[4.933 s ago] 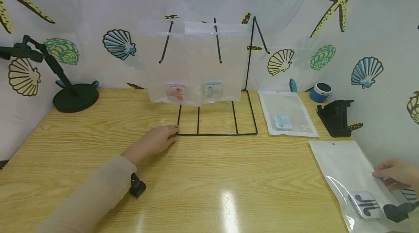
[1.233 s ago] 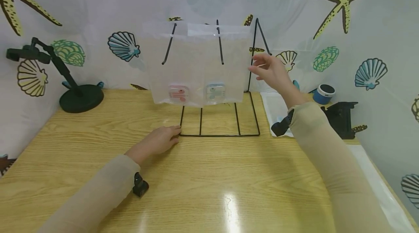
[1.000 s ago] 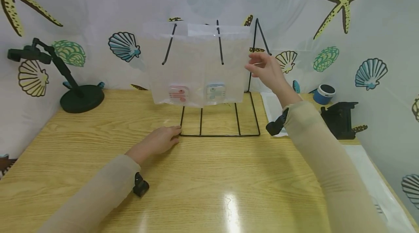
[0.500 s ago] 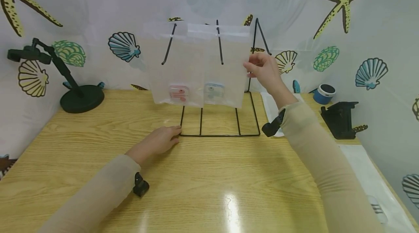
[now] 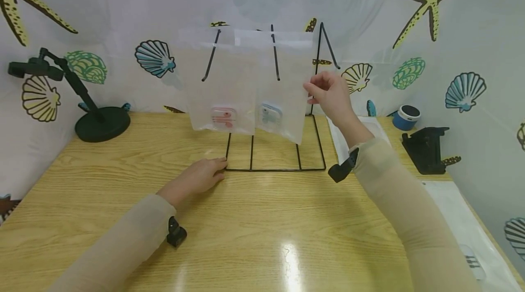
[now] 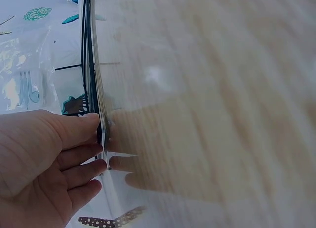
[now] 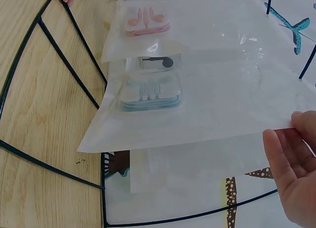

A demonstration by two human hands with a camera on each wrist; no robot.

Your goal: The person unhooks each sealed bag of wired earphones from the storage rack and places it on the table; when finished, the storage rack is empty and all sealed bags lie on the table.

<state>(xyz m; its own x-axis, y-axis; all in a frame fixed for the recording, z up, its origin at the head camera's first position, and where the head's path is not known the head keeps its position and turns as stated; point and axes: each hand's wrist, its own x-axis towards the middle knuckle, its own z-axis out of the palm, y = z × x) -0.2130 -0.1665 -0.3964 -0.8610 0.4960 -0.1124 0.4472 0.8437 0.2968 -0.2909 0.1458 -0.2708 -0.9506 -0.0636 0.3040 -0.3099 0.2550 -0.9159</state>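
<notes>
A black wire display rack (image 5: 275, 170) stands at the back of the table. My left hand (image 5: 196, 176) holds its front left base corner, thumb on one side of the wire and fingers on the other in the left wrist view. Two plastic bags hang on the rack's hooks: a left bag (image 5: 235, 84) with pink earphones (image 5: 223, 118) in a clear case, and a right bag (image 5: 293, 66) with blue earphones (image 7: 150, 92). My right hand (image 5: 334, 98) pinches the right edge of the right bag, whose lower right corner is pulled forward. Another bag shows behind in the right wrist view.
A third hook (image 5: 330, 50) is at the rack's right. Flat bags lie on the right: a rear bag (image 5: 373, 123) and a front bag (image 5: 463, 219) with earphones. A black stand (image 5: 426, 151), blue jar (image 5: 405, 119) and dark arm stand (image 5: 102, 123) flank the rack.
My right hand has come from the front right bag to the hanging right bag and taken its edge. That bag's lower right corner has swung forward. My left hand stays on the rack.
</notes>
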